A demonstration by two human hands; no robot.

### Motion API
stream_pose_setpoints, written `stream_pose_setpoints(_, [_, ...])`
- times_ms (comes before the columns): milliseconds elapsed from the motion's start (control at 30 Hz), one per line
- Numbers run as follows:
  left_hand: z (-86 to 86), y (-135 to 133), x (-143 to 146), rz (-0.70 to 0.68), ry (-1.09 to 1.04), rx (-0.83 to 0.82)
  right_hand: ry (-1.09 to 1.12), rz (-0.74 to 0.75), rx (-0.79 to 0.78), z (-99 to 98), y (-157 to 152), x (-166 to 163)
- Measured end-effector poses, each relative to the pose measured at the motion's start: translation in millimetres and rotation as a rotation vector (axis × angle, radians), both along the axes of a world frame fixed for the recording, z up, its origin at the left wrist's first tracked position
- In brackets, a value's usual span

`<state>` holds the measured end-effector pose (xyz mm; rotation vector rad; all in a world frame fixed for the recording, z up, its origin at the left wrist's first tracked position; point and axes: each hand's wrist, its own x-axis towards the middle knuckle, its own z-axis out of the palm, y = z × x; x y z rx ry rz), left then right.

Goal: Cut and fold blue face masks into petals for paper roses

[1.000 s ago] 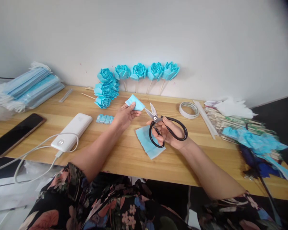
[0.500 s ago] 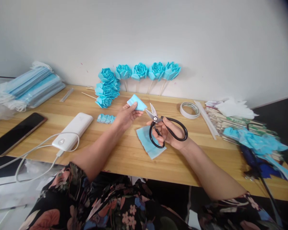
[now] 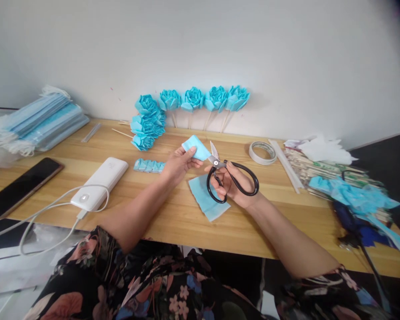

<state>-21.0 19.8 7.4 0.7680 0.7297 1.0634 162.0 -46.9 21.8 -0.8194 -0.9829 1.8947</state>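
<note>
My left hand (image 3: pixel 182 163) pinches a folded piece of light blue fabric (image 3: pixel 197 148) between thumb and fingers. In my right hand (image 3: pixel 235 186) are black-handled scissors (image 3: pixel 216 163), their blades apart. The corner of the folded piece lies at the blades, one of which is partly hidden by it. Below the scissors a flat light blue sheet (image 3: pixel 205 202) rests on the table. Beside my left wrist lies a row of small folded blue pieces (image 3: pixel 148 165). Several blue fabric flowers (image 3: pixel 193 98) on thin sticks stand along the wall, and more are stacked to their left.
On the left are a stack of face masks (image 3: pixel 50 118), a phone (image 3: pixel 23 186) and a white power bank (image 3: pixel 102 182) with a cable. To the right, a tape roll (image 3: pixel 262 153), translucent sticks (image 3: pixel 285 164) and a heap of sticks and blue scraps (image 3: pixel 356 193) lie on the wooden table (image 3: pixel 173 222).
My left hand has moved right with the folded fabric, bringing its corner between the scissor blades. The scissors have stayed almost in place.
</note>
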Motion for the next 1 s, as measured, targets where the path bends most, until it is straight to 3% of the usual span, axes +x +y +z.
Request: stream_pose_setpoints(1000, [1.8, 0.6, -2.3, 0.042, 0.005, 0.016, -0.090, -0.078, 0.024, -1.0, -3.6, -8.9])
